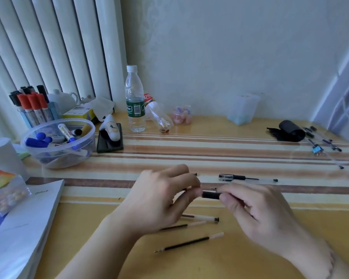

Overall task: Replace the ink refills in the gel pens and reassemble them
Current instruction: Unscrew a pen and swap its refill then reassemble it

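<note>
Gripping black pen grip (211, 195) in both hands' fingers (228, 200), markers (48, 138) in clear bowl (87, 146)

Both hands met over the tabletop (250, 248), the left hand (159, 200) and right hand (256, 210) pinching a black pen grip (211, 195) between their fingers (227, 200). Three loose refills (189, 242) lay just nearer than the grip, and an assembled gel pen (247, 178) lay just beyond it, with a water bottle (135, 101) standing well beyond.
</note>
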{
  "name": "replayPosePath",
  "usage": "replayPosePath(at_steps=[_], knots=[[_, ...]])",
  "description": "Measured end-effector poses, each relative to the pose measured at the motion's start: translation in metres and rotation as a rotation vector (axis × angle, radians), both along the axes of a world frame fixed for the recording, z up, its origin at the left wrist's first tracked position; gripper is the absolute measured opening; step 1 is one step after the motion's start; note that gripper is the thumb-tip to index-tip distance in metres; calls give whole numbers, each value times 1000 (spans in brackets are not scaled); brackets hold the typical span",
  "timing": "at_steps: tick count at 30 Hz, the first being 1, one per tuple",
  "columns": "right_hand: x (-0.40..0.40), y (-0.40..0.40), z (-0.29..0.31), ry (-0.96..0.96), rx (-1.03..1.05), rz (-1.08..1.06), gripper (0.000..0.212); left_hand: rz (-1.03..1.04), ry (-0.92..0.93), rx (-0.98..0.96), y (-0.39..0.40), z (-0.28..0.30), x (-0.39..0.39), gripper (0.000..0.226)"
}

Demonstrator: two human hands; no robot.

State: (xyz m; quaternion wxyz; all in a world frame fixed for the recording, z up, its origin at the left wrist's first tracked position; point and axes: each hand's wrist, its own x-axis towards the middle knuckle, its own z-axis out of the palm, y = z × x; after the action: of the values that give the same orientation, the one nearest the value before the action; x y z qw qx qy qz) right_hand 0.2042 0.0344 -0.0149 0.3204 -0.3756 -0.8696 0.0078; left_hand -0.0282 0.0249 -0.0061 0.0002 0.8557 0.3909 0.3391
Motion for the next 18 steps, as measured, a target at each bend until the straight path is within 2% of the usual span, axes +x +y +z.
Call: replayPosePath(at_steps=[5, 12, 15, 18], knots=[[-11, 9, 15, -23, 13, -48, 31, 69, 1, 44, 2, 2, -3, 21], [-30, 9, -6, 229, 306, -63, 15, 85, -103, -7, 8, -1, -7, 26], [-30, 15, -12, 307, 370, -38, 7, 36, -189, -76, 10, -6, -5, 30], [-32, 17, -15, 290, 471, 3, 8, -18, -298, -184, 12, -9, -3, 39]])
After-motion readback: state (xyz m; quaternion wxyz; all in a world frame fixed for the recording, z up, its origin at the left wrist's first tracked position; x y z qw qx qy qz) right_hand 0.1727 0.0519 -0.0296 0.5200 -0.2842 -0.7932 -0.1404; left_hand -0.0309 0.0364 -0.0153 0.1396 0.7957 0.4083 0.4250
